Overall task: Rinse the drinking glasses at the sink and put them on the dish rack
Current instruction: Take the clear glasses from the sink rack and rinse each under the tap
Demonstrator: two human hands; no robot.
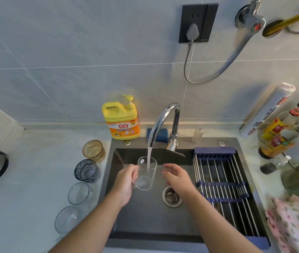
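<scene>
Your worktop [41, 161] is carrying four glasses [87, 171] at nine o'clock, detergent [121, 121] sitting at twelve.

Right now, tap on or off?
On: a stream of water falls from the faucet spout into the clear mug that the left hand holds.

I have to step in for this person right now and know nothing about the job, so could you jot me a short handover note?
Left hand: grip closed on the handle of the clear mug, held under the running tap over the sink; water is pouring into it.
Right hand: open, empty, beside the mug, not touching it.
Waiting on the counter to the left: amber glass, blue glass, two clear glasses.
Dish rack across the right of the sink: nothing on it.
Done: first rinse under way.
Left: finish this mug, rack it, then rinse and rack the other four.
</scene>
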